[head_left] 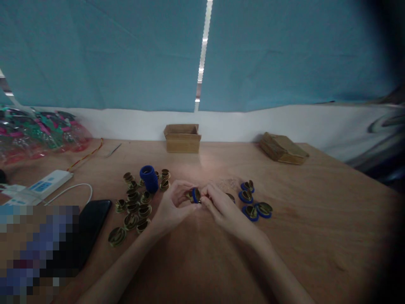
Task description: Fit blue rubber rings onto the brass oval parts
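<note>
Box [182,146]: open-topped, floor hidden | left hand [171,208], right hand [225,207]: gripping blue-ringed metal piece [196,195]

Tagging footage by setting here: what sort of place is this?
Probably a hand-assembly workspace: a wood-grained table bears many small brass-coloured parts and a stack of blue rings.
</note>
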Tool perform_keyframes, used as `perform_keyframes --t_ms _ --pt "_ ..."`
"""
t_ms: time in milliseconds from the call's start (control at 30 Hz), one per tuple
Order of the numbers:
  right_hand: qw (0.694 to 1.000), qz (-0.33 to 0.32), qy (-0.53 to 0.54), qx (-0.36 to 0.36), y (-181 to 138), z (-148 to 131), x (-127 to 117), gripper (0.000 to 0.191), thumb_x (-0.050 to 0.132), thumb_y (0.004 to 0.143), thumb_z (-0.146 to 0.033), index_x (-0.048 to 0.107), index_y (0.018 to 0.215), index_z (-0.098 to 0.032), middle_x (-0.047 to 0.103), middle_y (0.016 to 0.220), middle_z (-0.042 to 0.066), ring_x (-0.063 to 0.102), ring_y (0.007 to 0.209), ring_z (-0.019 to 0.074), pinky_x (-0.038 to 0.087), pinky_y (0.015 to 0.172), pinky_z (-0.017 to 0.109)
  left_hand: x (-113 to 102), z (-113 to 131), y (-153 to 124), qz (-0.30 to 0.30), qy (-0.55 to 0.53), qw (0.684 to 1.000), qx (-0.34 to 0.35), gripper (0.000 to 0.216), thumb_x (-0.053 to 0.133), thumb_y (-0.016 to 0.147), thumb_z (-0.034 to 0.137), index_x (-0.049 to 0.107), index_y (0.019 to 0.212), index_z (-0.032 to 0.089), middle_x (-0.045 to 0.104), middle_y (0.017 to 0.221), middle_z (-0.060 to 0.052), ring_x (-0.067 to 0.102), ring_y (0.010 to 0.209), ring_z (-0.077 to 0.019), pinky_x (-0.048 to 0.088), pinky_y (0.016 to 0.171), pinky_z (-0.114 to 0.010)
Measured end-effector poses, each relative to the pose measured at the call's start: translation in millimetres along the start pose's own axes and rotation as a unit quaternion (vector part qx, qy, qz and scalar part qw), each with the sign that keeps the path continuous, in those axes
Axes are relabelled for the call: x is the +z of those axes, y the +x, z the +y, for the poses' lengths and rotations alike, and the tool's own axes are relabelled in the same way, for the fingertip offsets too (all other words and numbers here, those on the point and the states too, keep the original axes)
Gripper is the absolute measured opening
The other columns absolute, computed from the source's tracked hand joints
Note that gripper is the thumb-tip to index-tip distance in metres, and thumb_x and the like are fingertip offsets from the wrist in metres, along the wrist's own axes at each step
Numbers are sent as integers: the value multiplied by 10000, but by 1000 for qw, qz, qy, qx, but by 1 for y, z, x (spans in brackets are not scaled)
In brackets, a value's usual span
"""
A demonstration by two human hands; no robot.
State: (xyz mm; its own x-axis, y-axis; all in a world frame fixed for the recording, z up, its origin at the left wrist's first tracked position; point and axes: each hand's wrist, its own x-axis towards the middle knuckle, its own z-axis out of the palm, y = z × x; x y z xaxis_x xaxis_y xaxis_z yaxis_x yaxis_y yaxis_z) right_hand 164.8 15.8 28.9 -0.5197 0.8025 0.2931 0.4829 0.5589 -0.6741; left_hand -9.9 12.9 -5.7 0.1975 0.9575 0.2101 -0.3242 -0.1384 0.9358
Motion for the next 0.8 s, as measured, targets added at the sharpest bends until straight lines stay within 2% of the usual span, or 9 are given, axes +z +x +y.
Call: perform_keyframes --t_ms 133,300,367,467,567,667,800 --pt "999 -25 -40 17 -2 -3 3 126 370 970 -224 451 876 -203 584 894 33 543 816 160 399 717 282 -8 4 2 -39 -12 999 3 451 757 651 96 533 1031 187 613 1161 -89 576 1094 -204 442 966 -371" --pt "996 -3 -89 3 -2 -6 7 118 381 960 -219 450 867 -197 618 872 50 575 797 170 420 679 279 -12 14 2 -83 -24 996 -12 439 741 691 145 563 1089 192 577 1228 -104 548 1137 -232 440 955 -370" --pt "994 15 -106 -21 -2 -6 9 123 389 956 -226 463 863 -195 627 859 56 583 781 175 429 667 285 -11 16 1 -79 -22 997 -8 370 710 734 194 579 1080 184 601 1191 -100 555 1124 -226 426 968 -365" --pt "988 37 -131 -71 -3 -5 14 165 400 960 -280 496 861 -189 639 859 69 590 768 184 440 663 300 -8 17 1 -39 -2 999 0 223 624 818 270 602 1020 177 652 1092 -82 584 1070 -199 422 961 -345" --pt "979 61 -162 -106 -4 -4 17 245 393 964 -349 529 844 -184 642 827 77 596 756 191 445 655 307 -6 16 1 -16 3 1000 0 173 610 831 286 606 967 179 679 1038 -69 609 1017 -179 444 917 -318" --pt "967 81 -197 -140 -5 -6 17 315 373 964 -392 553 821 -175 639 777 76 596 736 191 444 653 308 -6 15 0 -29 -22 999 -11 193 644 805 266 592 971 183 692 1032 -68 624 996 -180 458 889 -314" --pt "953 98 -234 -168 -6 -9 17 323 382 968 -360 567 793 -161 637 736 70 588 701 176 435 656 296 -10 15 0 -58 -57 997 -11 207 666 785 237 582 965 180 698 1030 -78 629 987 -186 462 875 -320"
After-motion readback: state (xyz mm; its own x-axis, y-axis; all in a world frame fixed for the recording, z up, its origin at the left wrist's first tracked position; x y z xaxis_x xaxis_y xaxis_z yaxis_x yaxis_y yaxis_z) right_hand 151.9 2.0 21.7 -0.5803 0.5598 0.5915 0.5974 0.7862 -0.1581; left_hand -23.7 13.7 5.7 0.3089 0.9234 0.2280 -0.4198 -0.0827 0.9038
